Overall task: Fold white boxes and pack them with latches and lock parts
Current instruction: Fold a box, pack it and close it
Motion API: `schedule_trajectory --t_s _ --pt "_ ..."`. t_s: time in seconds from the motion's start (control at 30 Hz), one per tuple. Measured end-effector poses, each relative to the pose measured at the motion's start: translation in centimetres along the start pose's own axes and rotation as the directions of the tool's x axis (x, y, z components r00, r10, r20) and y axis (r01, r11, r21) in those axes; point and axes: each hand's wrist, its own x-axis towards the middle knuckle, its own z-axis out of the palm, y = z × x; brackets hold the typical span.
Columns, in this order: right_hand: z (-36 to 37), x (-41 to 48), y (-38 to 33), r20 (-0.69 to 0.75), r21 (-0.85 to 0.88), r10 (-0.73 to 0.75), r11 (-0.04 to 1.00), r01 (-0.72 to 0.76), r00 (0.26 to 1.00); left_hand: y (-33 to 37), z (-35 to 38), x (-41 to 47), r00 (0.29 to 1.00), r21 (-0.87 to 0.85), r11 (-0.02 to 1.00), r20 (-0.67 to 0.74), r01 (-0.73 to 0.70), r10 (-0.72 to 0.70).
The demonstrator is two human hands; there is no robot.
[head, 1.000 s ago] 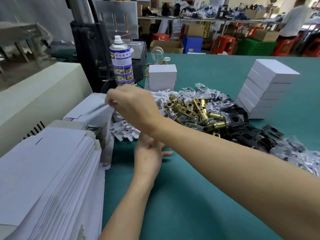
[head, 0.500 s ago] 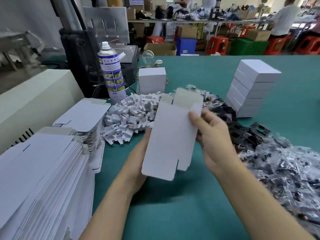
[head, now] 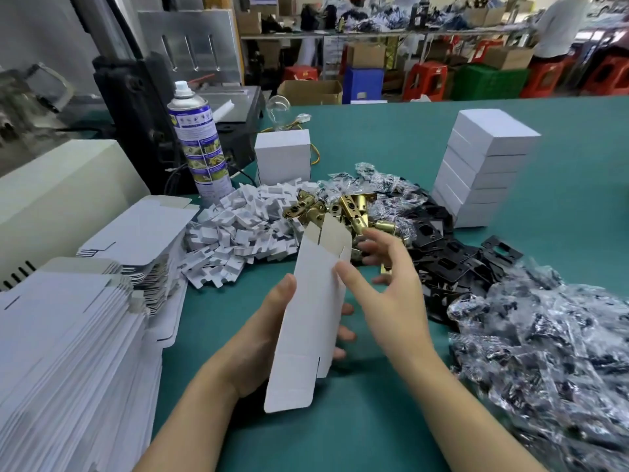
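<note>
A flat white box blank (head: 308, 321) stands tilted on end above the green table (head: 340, 437). My left hand (head: 265, 338) grips it from the left, thumb on its front and fingers curled behind. My right hand (head: 388, 294) touches the blank's right edge with its thumb, fingers spread and relaxed. Behind lie brass latches (head: 343, 209), white cardboard inserts (head: 238, 229), black lock plates (head: 452, 260) and bagged parts (head: 551, 366). Stacks of flat blanks (head: 68, 352) sit at the left.
A stack of closed white boxes (head: 483, 168) stands at the back right, one single white box (head: 282, 158) at the back middle. A spray can (head: 199, 141) and a black machine (head: 136, 107) stand at the back left, a beige machine (head: 58, 199) at the left edge.
My right hand reached to the stack at the left, took a flat blank and brought it in front of me. My left hand has closed on it and turned it more edge-on.
</note>
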Motion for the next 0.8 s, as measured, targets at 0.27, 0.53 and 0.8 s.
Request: schedule_trajectory --t_s 0.27,0.53,0.8 --pt "-0.3 0.0 -0.6 0.256 -0.245 -0.269 0.911 0.331 0.929 0.0 0.1 0.2 0.999 0.086 0.996 -0.038 -0.001 0.004" --pt "-0.9 0.4 -0.7 0.174 -0.212 -0.209 0.946 0.244 0.962 -0.7 -0.6 0.9 0.996 0.157 0.986 -0.062 -0.058 0.069" --pt "-0.8 0.7 -0.1 0.092 -0.083 -0.131 0.987 0.139 0.987 -0.1 -1.1 0.6 0.953 0.129 0.978 -0.236 -0.164 0.190"
